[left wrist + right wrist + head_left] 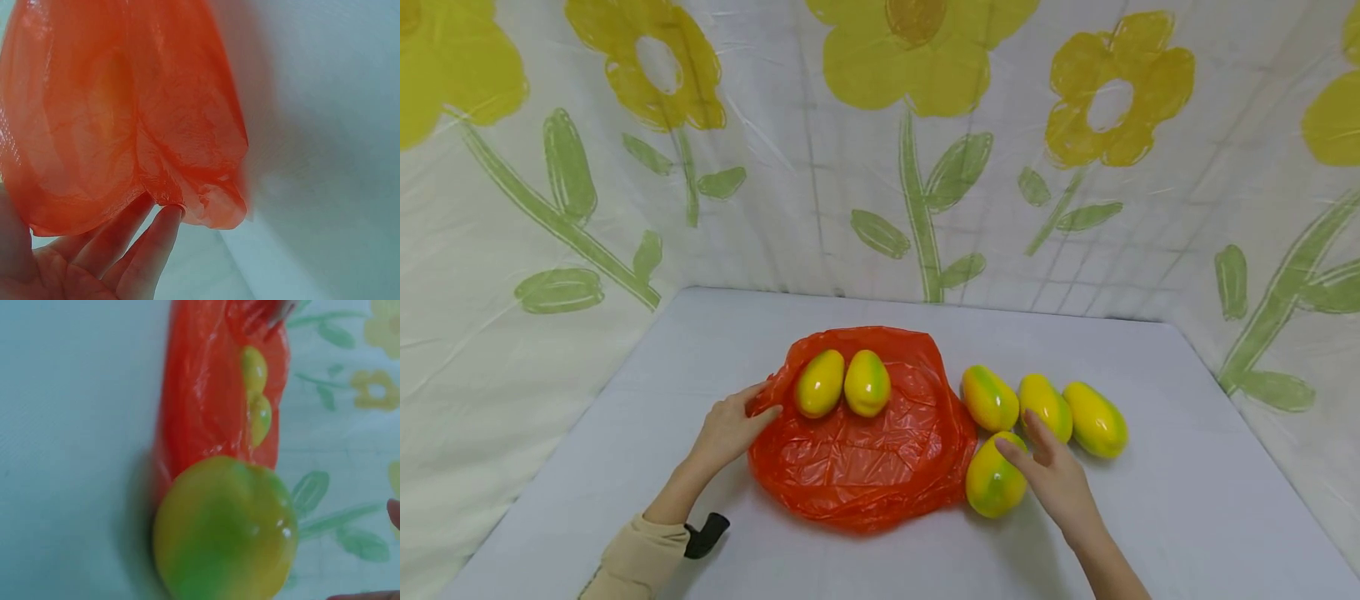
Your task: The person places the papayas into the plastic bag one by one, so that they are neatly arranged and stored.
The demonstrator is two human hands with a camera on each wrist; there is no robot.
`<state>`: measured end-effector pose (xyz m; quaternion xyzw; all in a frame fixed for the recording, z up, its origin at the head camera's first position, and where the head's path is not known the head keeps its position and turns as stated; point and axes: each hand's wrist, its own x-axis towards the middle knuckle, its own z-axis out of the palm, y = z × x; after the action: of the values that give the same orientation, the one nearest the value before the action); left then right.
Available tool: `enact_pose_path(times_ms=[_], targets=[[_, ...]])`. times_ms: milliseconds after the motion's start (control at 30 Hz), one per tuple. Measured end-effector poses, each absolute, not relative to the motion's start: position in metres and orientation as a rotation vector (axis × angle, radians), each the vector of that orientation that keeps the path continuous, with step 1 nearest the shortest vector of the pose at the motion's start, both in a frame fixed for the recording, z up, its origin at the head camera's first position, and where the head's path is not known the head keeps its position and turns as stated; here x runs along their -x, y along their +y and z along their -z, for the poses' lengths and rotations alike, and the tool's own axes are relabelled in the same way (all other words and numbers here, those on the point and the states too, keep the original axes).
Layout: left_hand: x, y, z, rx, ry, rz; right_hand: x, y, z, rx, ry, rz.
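Note:
A red plastic bag [880, 462] lies spread with its mouth up, and two glossy yellow-green oval fruits [820, 385] rest inside near its far side. My left hand [727, 433] holds the bag's left rim, thumb on the inner side and fingers outside. In the left wrist view, the fingers [147, 256] reach behind the thin plastic. My right hand [1060, 483] hovers with thumb and fingers spread over the nearest loose fruit [996, 492], right of the bag. That fruit looms large in the right wrist view, with only bits of the hand at the right edge.
Three more yellow-green fruits [1096, 419] lie in a row at the bag's right, behind the right hand. A black curved object [706, 535] shows by the left sleeve. The white table [1195, 517] meets a flower-printed curtain [790, 208] at the back and sides.

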<state>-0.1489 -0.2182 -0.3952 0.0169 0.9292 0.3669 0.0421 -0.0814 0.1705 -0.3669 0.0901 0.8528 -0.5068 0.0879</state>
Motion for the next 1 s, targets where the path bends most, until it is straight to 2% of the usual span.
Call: enact_pose_path(times_ms=[300,1000], targets=[[0.15,-0.219,0.393,-0.054,2.857,-1.098,0.084,0.183,0.383,-0.354,2.47,1.495],[0.149,-0.219,0.394,-0.06,2.86,-1.1,0.09,0.172,0.407,-0.375,2.47,1.31]])
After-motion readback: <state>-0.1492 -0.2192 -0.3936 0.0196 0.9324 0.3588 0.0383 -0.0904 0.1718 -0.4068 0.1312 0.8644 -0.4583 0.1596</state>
